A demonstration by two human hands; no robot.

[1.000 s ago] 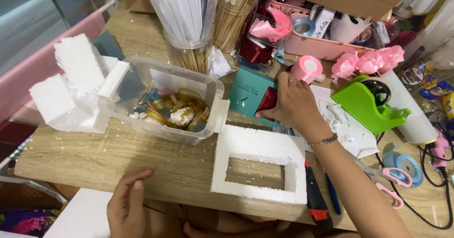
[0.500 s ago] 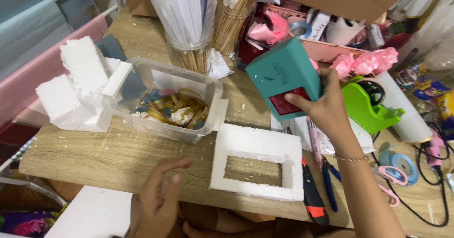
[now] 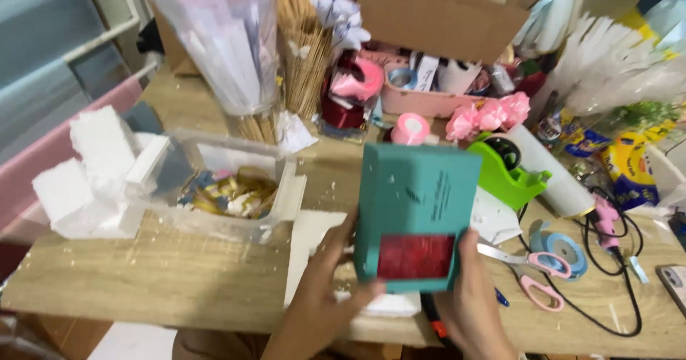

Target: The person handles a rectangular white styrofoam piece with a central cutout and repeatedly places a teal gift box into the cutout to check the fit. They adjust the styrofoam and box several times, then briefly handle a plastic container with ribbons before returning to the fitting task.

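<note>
Hands, lower centre of the frame: left hand [image 3: 321, 288] clasps the lower left edge of a teal rectangular box with a red window panel [image 3: 416, 215], fingers curled onto its front; right hand [image 3: 468, 299] grips the lower right edge, thumb up along the side. Box is lifted clear of the table, tilted toward the camera, window end nearest.

Directly beneath the box: white foam frame piece [image 3: 314, 242], flat on the light wooden tabletop [image 3: 164, 274], mostly hidden by the box and hands. Judged progress: box is in hand and poised over the foam, not set down on or into it; whether the foam is cut to fit cannot be told.

Right of the hands: pink-handled scissors [image 3: 532, 267], black-and-orange cutter [image 3: 432, 317] partly hidden, blue tape roll [image 3: 564, 245], black cable.

Mid-distance left: clear plastic tub holding gold and coloured ribbon scraps [image 3: 229, 188]; white foam blocks [image 3: 93, 174] stacked just beside it at the left edge.

Mid-distance right: green tape dispenser [image 3: 511, 170], white paper roll [image 3: 554, 174], pink ribbon roll [image 3: 411, 127].

Far, upper frame: bundle of wooden skewers [image 3: 307, 60], clear wrapping sheets in a jar [image 3: 229, 38], pink tray of small supplies [image 3: 429, 92], pink ribbon bows [image 3: 489, 113], brown cardboard box [image 3: 443, 10].
</note>
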